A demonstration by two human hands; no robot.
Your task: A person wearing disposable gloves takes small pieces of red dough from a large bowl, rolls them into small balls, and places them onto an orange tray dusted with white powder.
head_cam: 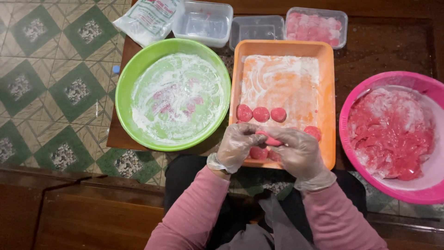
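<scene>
My left hand point(235, 147) and my right hand point(299, 152), both in clear plastic gloves, meet over the near edge of an orange tray point(329, 92). Together they pinch a pink piece of dough point(269, 139) between the fingers. Three pink dough balls point(261, 114) lie in a row on the floured tray, another ball point(313, 132) sits right of them, and more show under my hands point(258, 153).
A green bowl point(134, 74) dusted with flour stands left of the tray. A pink bowl point(370, 88) of red-pink dough mass stands at the right. At the back are a flour bag point(148, 18), two clear containers point(203, 21) and one with pink pieces point(317, 27).
</scene>
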